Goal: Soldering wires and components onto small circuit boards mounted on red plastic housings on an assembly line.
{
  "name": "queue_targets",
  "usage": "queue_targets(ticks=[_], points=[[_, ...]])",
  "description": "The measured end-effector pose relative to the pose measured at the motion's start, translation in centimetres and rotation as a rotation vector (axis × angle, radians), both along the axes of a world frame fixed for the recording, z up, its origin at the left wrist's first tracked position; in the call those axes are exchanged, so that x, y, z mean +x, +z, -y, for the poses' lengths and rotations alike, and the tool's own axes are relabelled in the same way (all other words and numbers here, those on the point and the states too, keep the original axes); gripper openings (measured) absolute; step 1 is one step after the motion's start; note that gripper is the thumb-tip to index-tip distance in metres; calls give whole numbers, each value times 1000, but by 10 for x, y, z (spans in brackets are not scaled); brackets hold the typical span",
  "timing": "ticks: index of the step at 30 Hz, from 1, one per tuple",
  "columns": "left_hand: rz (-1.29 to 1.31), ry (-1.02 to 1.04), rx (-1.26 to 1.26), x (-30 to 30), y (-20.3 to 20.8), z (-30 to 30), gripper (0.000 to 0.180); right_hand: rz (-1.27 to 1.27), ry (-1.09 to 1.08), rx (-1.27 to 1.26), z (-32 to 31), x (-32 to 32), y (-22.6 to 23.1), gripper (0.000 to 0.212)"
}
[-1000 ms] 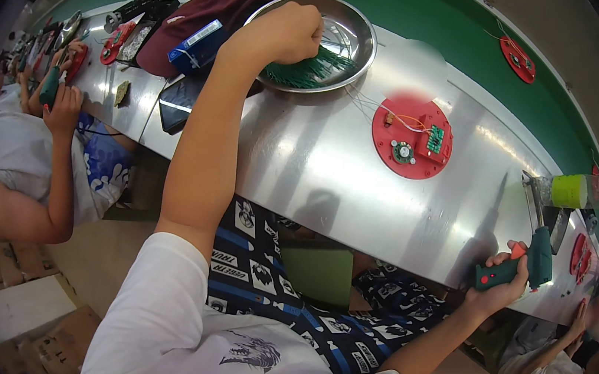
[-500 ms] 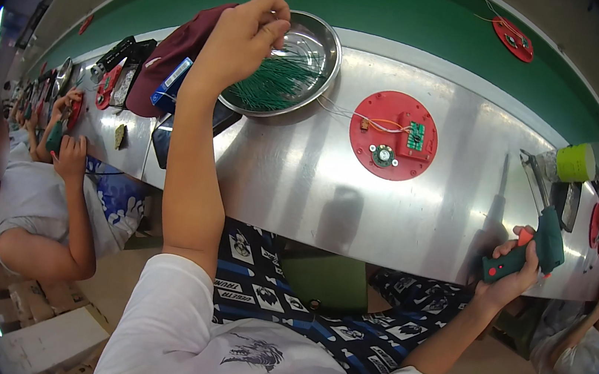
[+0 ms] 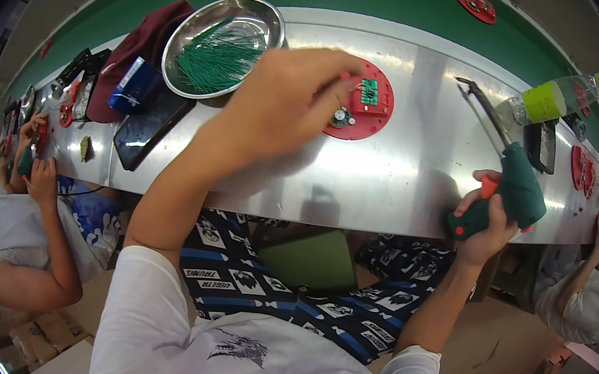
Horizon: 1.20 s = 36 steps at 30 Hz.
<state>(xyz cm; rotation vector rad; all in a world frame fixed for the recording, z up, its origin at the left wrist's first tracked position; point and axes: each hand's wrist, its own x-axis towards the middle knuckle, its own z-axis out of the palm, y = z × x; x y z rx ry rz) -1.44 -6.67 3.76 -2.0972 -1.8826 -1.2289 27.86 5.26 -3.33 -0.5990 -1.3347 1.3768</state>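
Note:
My left hand (image 3: 280, 99) reaches over a red round plate (image 3: 376, 122), its fingers bent together near the plate's green circuit board (image 3: 369, 92). Whatever those fingers may hold is too blurred to make out, and the hand covers the plate's left part. A small round speaker-like part (image 3: 342, 117) shows beside the board. In my right hand (image 3: 490, 229) is a dark green soldering gun (image 3: 522, 188) with a red trigger, its long metal tip pointing up and left above the metal table. The index finger rests by the trigger.
A steel bowl (image 3: 280, 24) of thin green wires (image 3: 214, 61) stands left of the plate. Beside it lie a blue box (image 3: 135, 84), a dark phone-like slab (image 3: 145, 134) and a maroon cap (image 3: 116, 64). A bottle (image 3: 549, 102) lies right, near the green belt (image 3: 382, 3). People sit on both sides.
My left hand has come from above the bowl right and down to the red plate. The soldering gun has risen slightly and shifted left in my right hand. The view has shifted too.

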Motion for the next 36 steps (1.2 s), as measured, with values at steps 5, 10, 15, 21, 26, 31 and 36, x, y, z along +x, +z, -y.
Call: queue_targets(ticks=[5, 10, 15, 21, 26, 31, 36], points=[[-28, -24, 21, 24, -32, 1, 13, 25, 167, 5, 12, -6, -1, 37], [-41, 105, -8, 9, -42, -11, 7, 28, 269, -30, 17, -12, 1, 36], [5, 144, 9, 7, -47, -15, 12, 53, 321, -20, 16, -16, 1, 37], [132, 176, -35, 11, -33, -13, 16, 66, 285, -49, 15, -19, 1, 38], [14, 54, -18, 18, -40, -9, 15, 71, 229, -64, 13, -19, 1, 38], [-129, -158, 9, 36, -45, -6, 17, 42, 71, -122, 7, -25, 7, 35], [-112, -142, -86, 55, -62, -3, 5, 61, 39, -171, -1, -24, 8, 36]])
